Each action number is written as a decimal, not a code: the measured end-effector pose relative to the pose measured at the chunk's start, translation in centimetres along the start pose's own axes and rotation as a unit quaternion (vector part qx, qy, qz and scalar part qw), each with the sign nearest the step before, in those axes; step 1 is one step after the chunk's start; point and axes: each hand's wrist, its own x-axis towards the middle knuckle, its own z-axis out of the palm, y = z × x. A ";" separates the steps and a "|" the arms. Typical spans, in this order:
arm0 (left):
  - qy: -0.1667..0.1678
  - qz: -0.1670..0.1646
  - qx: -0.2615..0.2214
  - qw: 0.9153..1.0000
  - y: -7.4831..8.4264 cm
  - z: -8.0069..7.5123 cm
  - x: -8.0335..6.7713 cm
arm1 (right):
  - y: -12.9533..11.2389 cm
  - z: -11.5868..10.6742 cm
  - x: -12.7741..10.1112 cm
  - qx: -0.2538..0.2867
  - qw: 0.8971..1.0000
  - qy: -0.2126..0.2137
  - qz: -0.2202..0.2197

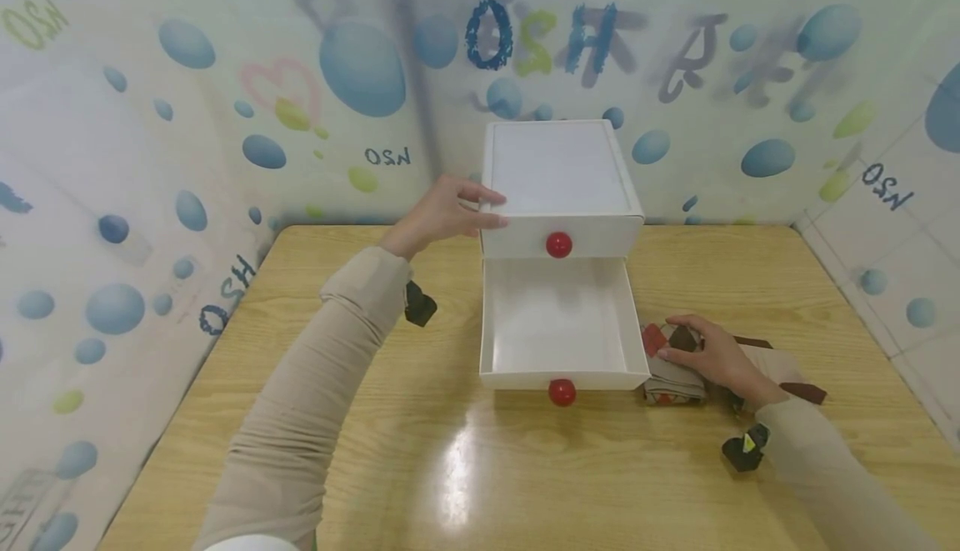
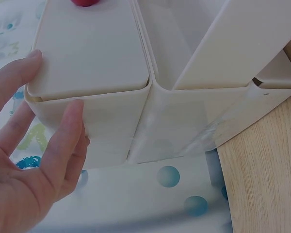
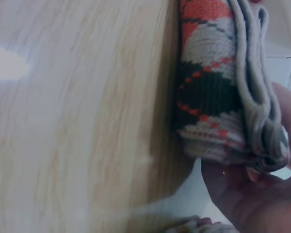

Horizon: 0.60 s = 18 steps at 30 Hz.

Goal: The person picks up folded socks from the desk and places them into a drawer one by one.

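A white drawer unit [image 1: 562,167] with red round knobs stands at the back middle of the table. Its upper drawer front [image 1: 517,238] is flush, while the drawer below [image 1: 487,368] is pulled far out, its white floor showing. My left hand [image 1: 448,216] holds the unit's upper left front corner, thumb and fingers on different faces. Beside the pulled-out drawer, at its right, lie folded argyle knit socks [image 3: 211,92] in grey, red and dark green. Thumb and fingers of my right hand [image 1: 712,357] grip them at one end; part of that hand is hidden behind the fold.
Right of the socks lies a beige knit piece with dark brown ends [image 1: 802,391], partly behind my right hand. The wooden table [image 1: 360,451] runs up to a patterned backdrop [image 1: 360,159] behind the unit. Small black devices [image 1: 420,305] hang at both wrists.
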 end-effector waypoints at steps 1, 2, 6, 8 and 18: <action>-0.001 0.000 0.000 1.000 0.0 0.0 0.0 | -0.1 0.0 0.0 -0.002 1.000 0.001 -0.001; -0.001 0.000 0.000 1.000 0.0 0.0 0.0 | -0.3 0.0 -0.1 -0.001 1.000 0.001 -0.001; 0.000 0.001 0.001 1.000 -0.1 0.0 0.1 | -0.6 0.0 -0.2 0.005 1.000 -0.008 0.001; 0.001 0.002 0.002 1.000 -0.1 -0.1 0.1 | -0.7 0.0 -0.2 0.014 1.000 -0.014 0.002; 0.005 0.004 0.011 1.000 0.0 0.0 -0.1 | -0.6 -0.6 -0.4 0.070 0.997 -0.028 -0.026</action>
